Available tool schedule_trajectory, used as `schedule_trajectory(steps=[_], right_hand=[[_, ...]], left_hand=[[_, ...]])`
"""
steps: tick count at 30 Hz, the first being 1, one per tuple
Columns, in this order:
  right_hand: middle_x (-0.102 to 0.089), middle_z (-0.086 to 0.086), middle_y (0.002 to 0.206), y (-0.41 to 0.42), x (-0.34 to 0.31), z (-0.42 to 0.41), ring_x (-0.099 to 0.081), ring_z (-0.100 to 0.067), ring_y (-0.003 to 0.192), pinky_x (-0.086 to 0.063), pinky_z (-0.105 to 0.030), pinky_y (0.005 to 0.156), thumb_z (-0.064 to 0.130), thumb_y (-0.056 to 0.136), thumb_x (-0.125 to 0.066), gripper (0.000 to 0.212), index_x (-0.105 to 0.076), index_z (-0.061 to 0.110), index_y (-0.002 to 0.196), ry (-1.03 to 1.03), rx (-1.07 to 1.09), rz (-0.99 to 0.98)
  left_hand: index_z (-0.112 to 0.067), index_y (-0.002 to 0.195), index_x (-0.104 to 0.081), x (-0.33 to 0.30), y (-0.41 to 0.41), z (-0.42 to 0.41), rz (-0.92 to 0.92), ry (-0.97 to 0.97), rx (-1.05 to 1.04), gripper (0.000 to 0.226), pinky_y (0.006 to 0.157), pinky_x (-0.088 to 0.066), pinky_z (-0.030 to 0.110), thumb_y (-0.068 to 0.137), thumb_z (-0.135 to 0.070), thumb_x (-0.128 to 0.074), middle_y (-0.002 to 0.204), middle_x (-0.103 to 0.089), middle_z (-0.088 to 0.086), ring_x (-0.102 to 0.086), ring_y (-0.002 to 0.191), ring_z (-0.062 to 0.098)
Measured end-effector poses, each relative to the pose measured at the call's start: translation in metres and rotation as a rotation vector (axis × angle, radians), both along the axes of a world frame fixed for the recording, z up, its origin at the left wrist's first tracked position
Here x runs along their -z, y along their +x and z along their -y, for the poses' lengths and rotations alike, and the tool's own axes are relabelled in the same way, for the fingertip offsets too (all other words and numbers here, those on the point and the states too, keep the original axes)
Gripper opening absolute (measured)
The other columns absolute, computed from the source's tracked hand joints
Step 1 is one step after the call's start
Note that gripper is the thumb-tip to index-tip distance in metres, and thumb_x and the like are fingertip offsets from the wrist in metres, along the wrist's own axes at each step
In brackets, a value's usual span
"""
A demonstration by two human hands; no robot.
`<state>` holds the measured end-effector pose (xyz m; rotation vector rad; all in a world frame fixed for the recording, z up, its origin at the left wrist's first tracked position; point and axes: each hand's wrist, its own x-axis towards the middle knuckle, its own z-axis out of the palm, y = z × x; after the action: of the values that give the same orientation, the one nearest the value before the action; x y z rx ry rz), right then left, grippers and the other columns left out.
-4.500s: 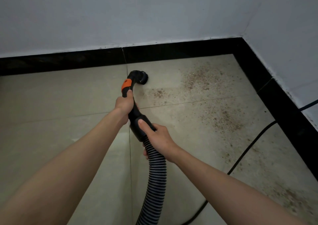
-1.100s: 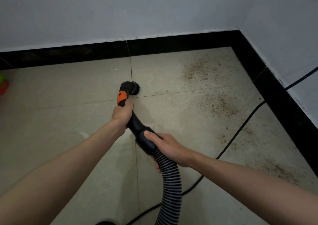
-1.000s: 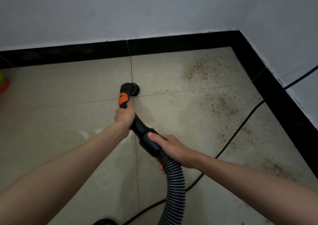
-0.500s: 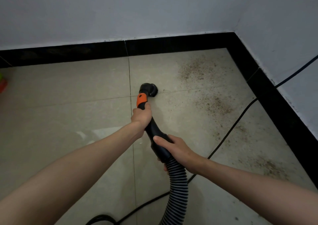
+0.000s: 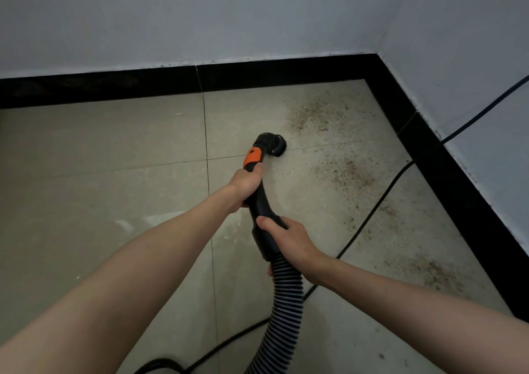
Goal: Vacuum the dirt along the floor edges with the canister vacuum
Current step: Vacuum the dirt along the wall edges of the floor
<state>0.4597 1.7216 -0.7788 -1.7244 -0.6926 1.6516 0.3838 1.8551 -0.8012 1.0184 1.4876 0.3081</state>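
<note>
Shifted rightward across the tile joint, the brush nozzle point(image 5: 274, 144) now meets the dirt point(image 5: 343, 170) near the corner. Left hand point(image 5: 246, 184) grips the wand point(image 5: 259, 199) to steer; right hand point(image 5: 289, 239) grips the hose cuff point(image 5: 264, 240), supporting the hose point(image 5: 283, 310).

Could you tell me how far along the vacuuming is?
Done: the tiles on the left look free of dirt. In hand: both hands, left and right, grip the wand, with the brush on the floor. Left: dirt beside the brush and along the right skirting.
</note>
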Motion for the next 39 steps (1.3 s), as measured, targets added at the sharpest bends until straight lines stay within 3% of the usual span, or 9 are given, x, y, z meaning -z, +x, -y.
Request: schedule_trajectory(steps=[4, 8, 14, 17, 21, 26, 31, 36, 39], right_hand=[[-0.055, -0.013, 0.088, -0.006, -0.003, -0.009, -0.059, -0.024, 0.057, -0.054, -0.031, 0.046, 0.037, 0.091, -0.061, 0.037, -0.052, 0.006, 0.110, 0.005, -0.097, -0.012], [-0.054, -0.012, 0.086, -0.014, -0.006, -0.013, -0.058, -0.023, 0.053, -0.055, -0.031, 0.046, 0.036, 0.093, -0.059, 0.036, -0.048, 0.007, 0.111, -0.002, -0.248, -0.018], [-0.060, -0.003, 0.089, -0.035, -0.005, -0.008, -0.061, -0.017, 0.076, -0.051, -0.026, 0.067, 0.036, 0.093, -0.054, 0.021, -0.053, 0.015, 0.097, -0.012, -0.498, 0.000], [-0.061, -0.004, 0.096, -0.049, 0.005, 0.003, -0.060, -0.018, 0.084, -0.049, -0.027, 0.073, 0.034, 0.092, -0.056, 0.028, -0.054, 0.011, 0.108, -0.040, -0.394, -0.022], [-0.060, -0.001, 0.094, -0.055, 0.014, 0.016, -0.061, -0.018, 0.089, -0.051, -0.032, 0.082, 0.041, 0.095, -0.053, 0.028, -0.055, 0.015, 0.105, 0.031, -0.235, 0.057], [-0.058, 0.001, 0.088, -0.045, 0.017, 0.019, -0.060, -0.018, 0.086, -0.048, -0.031, 0.078, 0.044, 0.096, -0.050, 0.028, -0.055, 0.016, 0.098, 0.092, -0.135, 0.207], [-0.059, 0.000, 0.084, -0.025, 0.013, 0.012, -0.060, -0.018, 0.080, -0.051, -0.032, 0.076, 0.041, 0.095, -0.052, 0.023, -0.054, 0.020, 0.086, 0.092, -0.117, 0.237], [-0.063, -0.009, 0.099, -0.024, 0.009, 0.007, -0.065, -0.027, 0.095, -0.053, -0.040, 0.087, 0.040, 0.095, -0.053, 0.027, -0.057, 0.014, 0.098, 0.097, -0.162, 0.204], [-0.063, -0.011, 0.099, -0.029, 0.005, 0.002, -0.064, -0.025, 0.089, -0.054, -0.041, 0.086, 0.037, 0.095, -0.053, 0.026, -0.056, 0.012, 0.099, 0.115, -0.219, 0.142]], left_hand=[[-0.003, 0.122, -0.045, -0.002, -0.017, -0.008, 0.056, -0.022, -0.069, 0.045, 0.070, -0.048, 0.035, 0.094, -0.039, -0.045, 0.090, -0.053, 0.010, -0.054, 0.080, 0.023], [-0.004, 0.123, -0.044, -0.002, -0.041, -0.011, -0.029, 0.042, -0.132, 0.043, 0.060, -0.047, 0.032, 0.096, -0.037, -0.043, 0.092, -0.053, 0.009, -0.054, 0.076, 0.021], [0.000, 0.123, -0.043, 0.009, -0.065, 0.006, -0.166, 0.094, -0.087, 0.050, 0.081, -0.051, 0.039, 0.098, -0.042, -0.036, 0.101, -0.057, 0.016, -0.059, 0.092, 0.032], [0.001, 0.124, -0.040, 0.016, -0.066, 0.020, -0.219, 0.113, -0.048, 0.057, 0.087, -0.053, 0.048, 0.095, -0.048, -0.037, 0.111, -0.059, 0.022, -0.063, 0.095, 0.038], [0.000, 0.122, -0.038, 0.017, -0.054, 0.029, -0.216, 0.128, -0.010, 0.055, 0.087, -0.053, 0.049, 0.095, -0.048, -0.038, 0.108, -0.058, 0.022, -0.063, 0.095, 0.039], [-0.001, 0.121, -0.041, 0.012, -0.031, 0.030, -0.185, 0.101, 0.071, 0.058, 0.086, -0.053, 0.049, 0.094, -0.052, -0.038, 0.104, -0.059, 0.021, -0.063, 0.093, 0.039], [-0.002, 0.124, -0.039, 0.007, -0.013, 0.027, -0.105, 0.067, 0.082, 0.056, 0.088, -0.052, 0.049, 0.095, -0.050, -0.039, 0.106, -0.055, 0.018, -0.062, 0.100, 0.039], [-0.003, 0.119, -0.044, 0.006, -0.017, 0.024, -0.105, 0.074, 0.021, 0.052, 0.082, -0.053, 0.039, 0.095, -0.049, -0.040, 0.102, -0.057, 0.015, -0.062, 0.094, 0.033], [-0.003, 0.113, -0.048, 0.006, -0.032, 0.021, -0.139, 0.111, -0.039, 0.046, 0.075, -0.049, 0.034, 0.096, -0.046, -0.041, 0.098, -0.056, 0.012, -0.058, 0.089, 0.028]])
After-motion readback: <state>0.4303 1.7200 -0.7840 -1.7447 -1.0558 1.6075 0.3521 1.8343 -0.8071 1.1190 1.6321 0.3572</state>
